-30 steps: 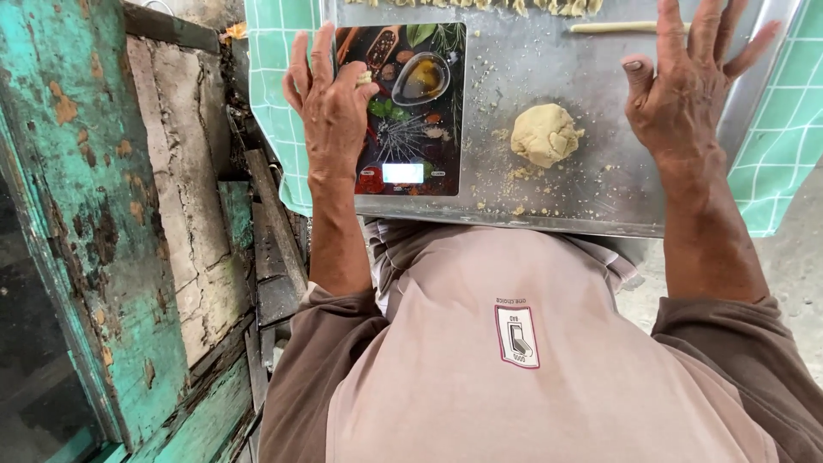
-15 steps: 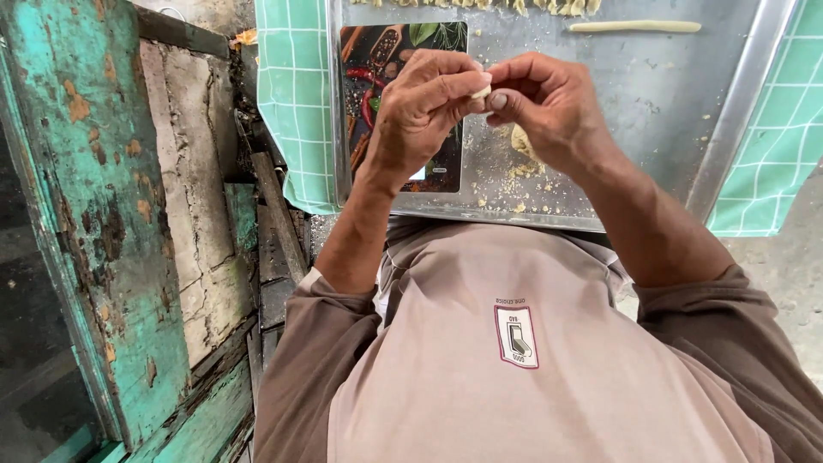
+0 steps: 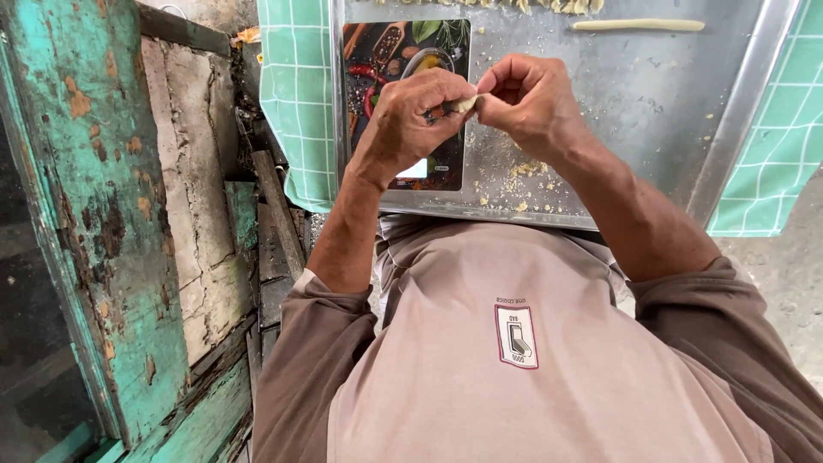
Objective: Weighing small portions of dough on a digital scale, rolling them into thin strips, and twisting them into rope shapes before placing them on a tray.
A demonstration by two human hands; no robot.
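My left hand (image 3: 410,120) and my right hand (image 3: 530,103) meet above a metal tray (image 3: 651,103), and both pinch a small pale piece of dough (image 3: 465,104) between their fingertips. Under my left hand lies a flat kitchen scale (image 3: 377,51) with a picture of spices on its face and a small display. Dough crumbs (image 3: 527,171) are scattered on the tray below my hands. A thin rolled dough stick (image 3: 639,26) lies at the tray's far side. The larger dough ball is hidden behind my hands.
A green checked cloth (image 3: 296,94) lies under the tray, showing on both sides. At my left stands a worn teal-painted wooden frame (image 3: 94,214) with rough planks (image 3: 274,214). A row of shaped dough pieces (image 3: 549,5) runs along the tray's far edge.
My hands lay flat and apart on the tray a second ago with the dough ball between them. They have come together and taken a small piece of dough, and now hold it pinched.
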